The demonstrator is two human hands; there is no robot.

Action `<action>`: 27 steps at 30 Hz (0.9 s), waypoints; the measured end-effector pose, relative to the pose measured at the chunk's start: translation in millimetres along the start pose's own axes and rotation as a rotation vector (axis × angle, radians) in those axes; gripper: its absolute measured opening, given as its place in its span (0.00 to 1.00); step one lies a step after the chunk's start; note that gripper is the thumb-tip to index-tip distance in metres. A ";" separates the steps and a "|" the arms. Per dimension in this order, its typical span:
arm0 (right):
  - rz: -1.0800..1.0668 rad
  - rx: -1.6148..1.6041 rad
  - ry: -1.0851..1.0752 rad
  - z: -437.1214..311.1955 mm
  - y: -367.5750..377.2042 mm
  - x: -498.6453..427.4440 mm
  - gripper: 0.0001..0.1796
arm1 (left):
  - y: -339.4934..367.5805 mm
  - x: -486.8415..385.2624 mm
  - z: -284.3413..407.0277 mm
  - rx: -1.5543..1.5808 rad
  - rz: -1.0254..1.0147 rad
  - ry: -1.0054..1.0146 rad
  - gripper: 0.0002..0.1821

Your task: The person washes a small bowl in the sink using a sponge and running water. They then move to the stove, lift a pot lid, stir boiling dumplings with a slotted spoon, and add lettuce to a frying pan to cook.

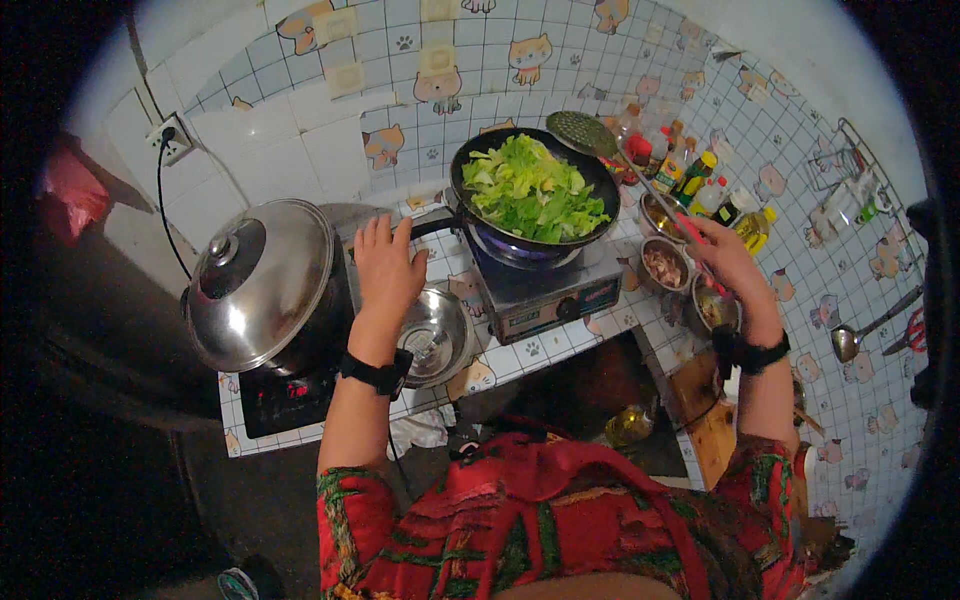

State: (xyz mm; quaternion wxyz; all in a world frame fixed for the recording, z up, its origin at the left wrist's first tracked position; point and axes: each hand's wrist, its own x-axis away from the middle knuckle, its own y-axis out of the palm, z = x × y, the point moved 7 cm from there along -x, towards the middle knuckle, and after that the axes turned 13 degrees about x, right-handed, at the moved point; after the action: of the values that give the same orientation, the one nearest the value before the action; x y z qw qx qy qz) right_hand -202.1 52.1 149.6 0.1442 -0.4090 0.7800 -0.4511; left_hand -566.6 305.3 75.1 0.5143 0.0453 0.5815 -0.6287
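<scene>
A black frying pan (609, 169) heaped with chopped leafy greens (532, 187) sits on a lit single-burner gas stove (555, 300). My left hand (388, 266) is at the pan's black handle (435, 225), fingers spread; whether it touches the handle cannot be told. In my right hand (724, 251) is the long handle of a perforated skimmer (581, 133), its head raised at the pan's far right rim, above the greens' right side. An empty metal bowl (435, 337) stands below my left hand, partly hidden by the wrist.
On the left a large lidded pot (262, 285) stands on an induction cooker (281, 405) with a lit display. To the right are a bowl of sliced meat (664, 264), more bowls and several sauce bottles (694, 180). A ladle (847, 341) hangs on the tiled wall.
</scene>
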 end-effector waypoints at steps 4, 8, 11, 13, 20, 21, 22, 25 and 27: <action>0.087 -0.034 -0.254 17.2 8.0 -86.2 0.17 | -1.3 0.4 0.4 0.012 -0.020 0.003 0.29; -0.350 -0.385 -0.241 31.2 47.8 -141.5 0.15 | -2.4 -0.4 2.5 -0.032 -0.004 -0.007 0.27; -0.403 -0.596 -0.315 26.5 57.5 -152.5 0.15 | 0.8 -1.9 5.9 -0.083 -0.004 0.005 0.25; -0.301 -0.469 -0.563 9.9 51.1 -149.9 0.14 | 5.5 -4.9 5.4 -0.113 -0.025 -0.003 0.25; -0.282 0.202 -0.473 -6.9 37.4 -99.1 0.32 | 15.5 -11.6 3.6 -0.217 -0.011 -0.010 0.21; -0.275 0.194 -0.443 -6.6 35.4 -79.1 0.30 | 15.9 -11.6 5.2 -0.247 0.002 0.003 0.21; -0.266 0.186 -0.413 -6.4 33.6 -58.8 0.29 | 16.3 -11.5 7.1 -0.277 0.017 0.016 0.21; -0.196 0.323 -0.480 -19.6 33.8 -15.2 0.27 | 19.2 -11.7 9.6 -0.303 0.018 0.014 0.22; -0.131 0.467 -0.521 -21.3 25.8 14.7 0.26 | 19.6 -12.9 10.8 -0.303 0.025 0.015 0.22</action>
State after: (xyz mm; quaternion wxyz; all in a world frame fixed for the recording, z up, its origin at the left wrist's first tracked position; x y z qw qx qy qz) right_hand -237.0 60.0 142.3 0.3986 -0.5155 0.5650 -0.5061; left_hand -541.1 308.5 73.6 0.5186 -0.0208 0.6731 -0.5268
